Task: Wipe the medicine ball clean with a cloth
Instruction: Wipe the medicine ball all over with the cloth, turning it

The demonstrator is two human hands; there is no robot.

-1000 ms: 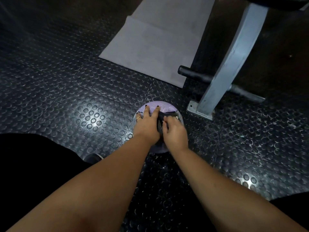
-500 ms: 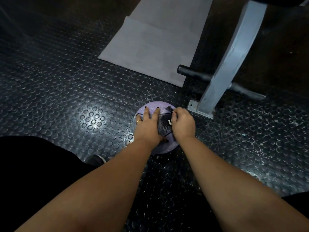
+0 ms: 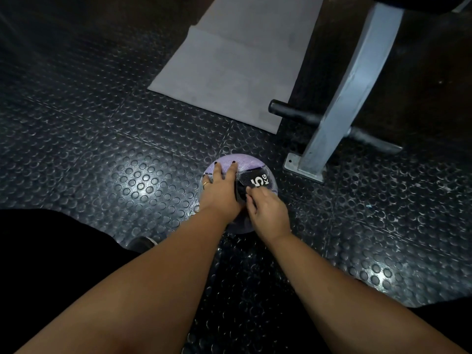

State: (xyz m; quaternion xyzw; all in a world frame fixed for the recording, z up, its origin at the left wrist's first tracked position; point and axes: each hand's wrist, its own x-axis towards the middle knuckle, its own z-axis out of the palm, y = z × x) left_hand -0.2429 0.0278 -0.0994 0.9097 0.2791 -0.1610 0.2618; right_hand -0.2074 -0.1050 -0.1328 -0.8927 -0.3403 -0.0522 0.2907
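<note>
The medicine ball point(image 3: 251, 163) is round, pale purple with a fine grainy skin, and it has a black panel with "5 KG" in white letters; it sits on the floor just in front of the person, near the middle of the view. The left hand point(image 3: 221, 192) lies flat on the top left of the ball with the fingers spread, nails dark and a ring on one finger. The right hand point(image 3: 268, 213) is on the near right side of the ball, the fingers bent and pressed together over a small dark cloth point(image 3: 241, 192) — how much of the cloth is under the hand cannot be told. The rubber floor point(image 3: 115, 159) is black, with raised round studs that shine under the light. Behind the ball lies a grey mat point(image 3: 237, 67), flat and rectangular, with one corner close to the ball. To the right stands a slanted grey metal post point(image 3: 350, 93) on a flat base plate point(image 3: 304, 169), near the ball but apart from it, and a dark round bar point(image 3: 296, 114) goes across it. The left side of the floor is open — on the right the post limits the room. The person's dark clothing point(image 3: 51, 251) fills the lower left.
</note>
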